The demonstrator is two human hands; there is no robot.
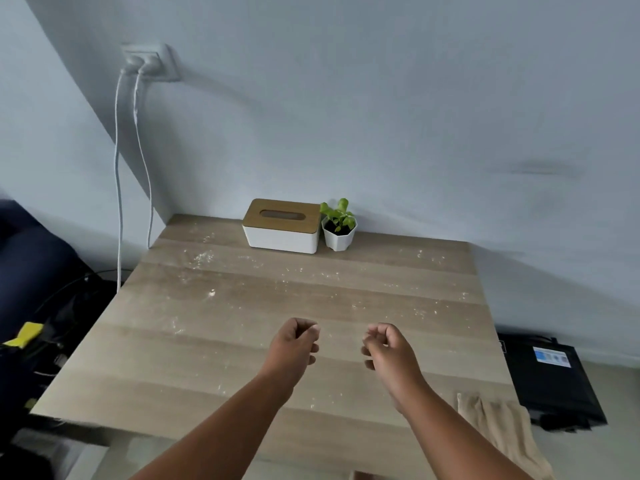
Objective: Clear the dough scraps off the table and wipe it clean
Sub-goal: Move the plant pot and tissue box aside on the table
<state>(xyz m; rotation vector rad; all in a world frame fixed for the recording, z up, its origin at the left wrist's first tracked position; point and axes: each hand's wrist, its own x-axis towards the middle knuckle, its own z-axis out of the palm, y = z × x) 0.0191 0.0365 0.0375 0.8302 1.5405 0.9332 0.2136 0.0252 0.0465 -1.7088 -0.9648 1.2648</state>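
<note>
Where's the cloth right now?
Head view: the beige cloth hangs over the table's near right edge, just right of the right forearm and beside a black box on the floor.

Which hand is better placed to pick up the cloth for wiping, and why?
Probably the right hand: the beige cloth hangs over the table's near right edge, beside the right forearm. The left hand would have to cross over.

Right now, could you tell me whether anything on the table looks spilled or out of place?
Yes: white flour-like specks are scattered across the wooden table, thickest toward the far left. A beige cloth hangs over the near right edge.
</note>
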